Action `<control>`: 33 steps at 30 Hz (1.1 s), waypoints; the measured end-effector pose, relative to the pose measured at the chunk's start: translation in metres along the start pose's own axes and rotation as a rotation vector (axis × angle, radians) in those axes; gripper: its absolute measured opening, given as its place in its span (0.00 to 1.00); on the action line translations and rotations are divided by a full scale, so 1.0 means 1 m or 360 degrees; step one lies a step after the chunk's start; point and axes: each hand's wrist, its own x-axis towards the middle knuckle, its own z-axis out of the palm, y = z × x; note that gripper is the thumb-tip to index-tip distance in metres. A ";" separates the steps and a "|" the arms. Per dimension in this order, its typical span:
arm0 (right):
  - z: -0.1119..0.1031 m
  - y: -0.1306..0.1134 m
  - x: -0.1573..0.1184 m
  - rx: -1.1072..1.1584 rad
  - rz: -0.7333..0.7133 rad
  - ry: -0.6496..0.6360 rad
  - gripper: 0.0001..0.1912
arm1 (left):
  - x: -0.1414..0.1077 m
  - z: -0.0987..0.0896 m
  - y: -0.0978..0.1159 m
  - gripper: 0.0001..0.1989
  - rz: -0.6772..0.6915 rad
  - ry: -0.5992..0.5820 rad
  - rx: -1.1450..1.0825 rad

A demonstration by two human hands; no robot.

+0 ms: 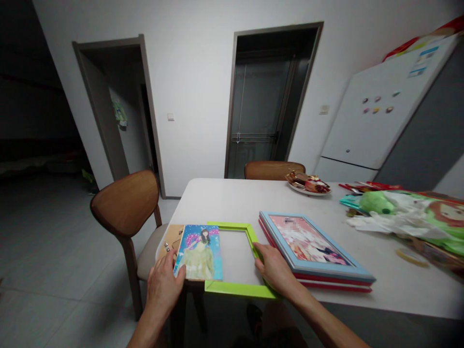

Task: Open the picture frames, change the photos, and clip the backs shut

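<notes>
A lime-green picture frame (241,290) lies on the white table near its front edge, its opening showing the tabletop. My right hand (271,266) grips the frame's right side. Over the frame's left part lies a blue picture (200,253) of a figure in a pale green dress. Beneath and left of the picture is a brown backing board (170,239) with small metal clips. My left hand (167,278) holds the board and picture at their lower left, thumb on the picture. Right of the frame sits a stack of framed pictures, a light-blue frame (315,266) on top.
A plate of snacks (308,183) stands at the table's back. Plastic bags and packages (398,212) cover the right side. One brown chair (126,208) is at the left, another (274,169) behind the table. A white fridge (377,111) stands at the back right.
</notes>
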 end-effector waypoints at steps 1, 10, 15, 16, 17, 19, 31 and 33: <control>0.001 0.001 0.000 0.0002 -0.0003 0.0001 0.22 | 0.000 0.000 0.000 0.17 -0.0001 -0.0008 0.0010; -0.005 -0.015 -0.005 0.0055 -0.0077 0.0225 0.21 | -0.002 0.003 -0.005 0.17 0.0062 0.0081 -0.0021; 0.001 -0.055 0.001 0.0717 -0.0135 0.0004 0.23 | -0.008 0.013 0.006 0.18 0.0365 0.0114 -0.0190; 0.006 -0.062 0.005 0.0854 -0.0115 -0.0068 0.23 | -0.010 0.015 0.009 0.18 0.0413 0.0091 -0.0221; 0.011 -0.069 0.009 0.0965 -0.0088 -0.0113 0.24 | -0.011 0.016 0.013 0.18 0.0459 0.0068 -0.0245; 0.022 -0.079 0.018 0.1134 -0.0005 -0.0145 0.27 | -0.013 0.018 0.019 0.19 0.0544 0.0036 -0.0264; -0.025 -0.122 0.023 0.2153 0.0097 0.0030 0.28 | -0.001 0.018 0.045 0.25 0.0723 0.0205 -0.0680; -0.032 -0.121 0.019 0.2229 0.0085 0.0002 0.29 | 0.001 0.012 0.052 0.21 0.0566 0.0233 -0.0963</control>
